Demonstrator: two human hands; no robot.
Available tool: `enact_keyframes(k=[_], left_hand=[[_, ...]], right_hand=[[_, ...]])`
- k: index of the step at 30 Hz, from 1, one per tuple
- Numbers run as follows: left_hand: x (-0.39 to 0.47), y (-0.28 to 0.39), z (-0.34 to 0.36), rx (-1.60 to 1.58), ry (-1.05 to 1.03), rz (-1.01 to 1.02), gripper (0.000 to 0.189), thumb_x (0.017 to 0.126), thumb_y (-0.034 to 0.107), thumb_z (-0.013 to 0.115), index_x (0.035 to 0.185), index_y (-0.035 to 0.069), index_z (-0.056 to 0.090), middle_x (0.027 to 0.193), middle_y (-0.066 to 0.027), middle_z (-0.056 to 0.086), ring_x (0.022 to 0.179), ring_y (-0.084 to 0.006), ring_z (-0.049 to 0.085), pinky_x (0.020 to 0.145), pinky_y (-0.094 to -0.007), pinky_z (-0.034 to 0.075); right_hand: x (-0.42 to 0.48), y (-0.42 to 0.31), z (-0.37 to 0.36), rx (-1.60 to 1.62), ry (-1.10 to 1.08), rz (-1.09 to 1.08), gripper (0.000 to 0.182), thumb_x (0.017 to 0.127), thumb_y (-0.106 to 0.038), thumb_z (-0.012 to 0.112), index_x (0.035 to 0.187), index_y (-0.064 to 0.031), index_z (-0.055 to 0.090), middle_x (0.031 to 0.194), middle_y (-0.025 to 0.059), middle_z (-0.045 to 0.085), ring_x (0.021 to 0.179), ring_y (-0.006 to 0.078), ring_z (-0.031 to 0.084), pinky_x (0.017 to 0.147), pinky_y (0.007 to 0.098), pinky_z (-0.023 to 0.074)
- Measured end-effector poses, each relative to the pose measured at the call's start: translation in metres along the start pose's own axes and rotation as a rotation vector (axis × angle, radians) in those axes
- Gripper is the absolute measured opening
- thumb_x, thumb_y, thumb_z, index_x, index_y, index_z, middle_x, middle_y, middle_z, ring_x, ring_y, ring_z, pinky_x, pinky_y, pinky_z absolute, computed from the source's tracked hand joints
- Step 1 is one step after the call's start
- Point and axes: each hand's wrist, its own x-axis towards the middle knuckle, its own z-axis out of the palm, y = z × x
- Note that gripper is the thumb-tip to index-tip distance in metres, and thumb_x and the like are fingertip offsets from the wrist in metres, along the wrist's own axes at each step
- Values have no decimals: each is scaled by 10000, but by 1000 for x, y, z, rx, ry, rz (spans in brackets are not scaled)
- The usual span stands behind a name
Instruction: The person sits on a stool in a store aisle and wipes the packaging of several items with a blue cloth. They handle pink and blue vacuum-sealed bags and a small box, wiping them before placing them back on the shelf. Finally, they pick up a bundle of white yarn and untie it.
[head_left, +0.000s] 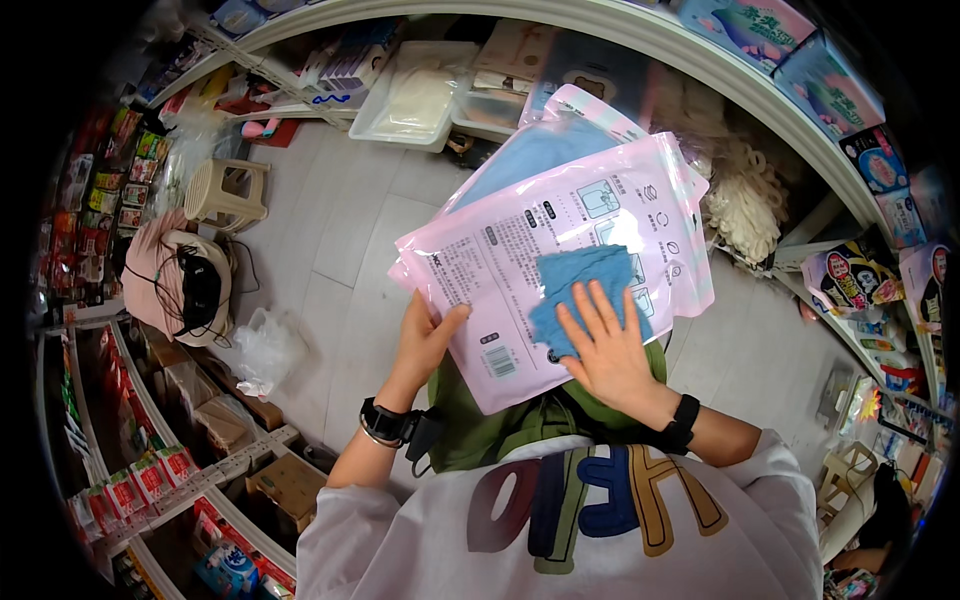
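Observation:
My left hand (421, 341) grips the lower left edge of a glossy pink plastic package (480, 262), thumb on top. The package is tilted over my lap, its upper face printed with text, small drawings and a barcode. My right hand (615, 367) lies flat, fingers spread, on a crumpled blue cloth (585, 277) against the package's right part. Beneath and behind it, a second pink package (517, 161) with a blue panel fans out to the upper left. I cannot tell what supports the second package.
White shelving (675, 60) with boxed goods curves around the front. Below stand a white plastic tub (405, 135) and a bundle of white mop strands (750, 202). To the left are a beige stool (225, 191), a pink bag with cables (161, 277) and a clear plastic bag (266, 352).

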Motion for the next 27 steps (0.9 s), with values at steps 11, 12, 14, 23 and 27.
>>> enact_keyframes(k=[11, 12, 14, 23, 27], left_hand=[[4, -12, -4, 23, 31, 42, 340, 882, 14, 556, 1194, -28, 429, 1132, -101, 569, 1035, -152, 547, 876, -298, 456], [4, -12, -3, 13, 29, 42, 343, 883, 5, 547, 1202, -27, 424, 1138, -102, 568, 1041, -155, 547, 880, -298, 454], [4, -12, -3, -7, 25, 41, 350, 886, -12, 529, 1217, -25, 414, 1148, -103, 566, 1054, -161, 546, 890, -300, 451], [2, -10, -2, -25, 7, 33, 368, 889, -17, 517, 1237, -35, 400, 1174, -117, 561, 1072, -169, 549, 908, -307, 449], [1, -7, -1, -22, 11, 33, 368, 889, -22, 512, 1238, -39, 399, 1175, -120, 562, 1082, -171, 545, 917, -307, 445]], right_hand=[[33, -43, 10, 14, -127, -417, 661, 809, -412, 579, 1383, -146, 386, 1475, 57, 302, 1380, 226, 223, 1123, 499, 116], [34, -44, 14, 1, -102, -454, 656, 811, -416, 573, 1383, -153, 387, 1473, 47, 308, 1378, 219, 229, 1125, 498, 116], [36, -46, 19, 8, -81, -495, 641, 809, -416, 570, 1377, -177, 395, 1458, 14, 337, 1367, 197, 254, 1129, 497, 120], [38, -38, 9, 46, -93, -529, 657, 780, -422, 608, 1361, -183, 416, 1436, 1, 372, 1351, 177, 282, 1129, 491, 129], [38, -38, 11, 47, -97, -523, 663, 774, -429, 612, 1359, -185, 419, 1437, -2, 371, 1352, 178, 282, 1130, 488, 127]])
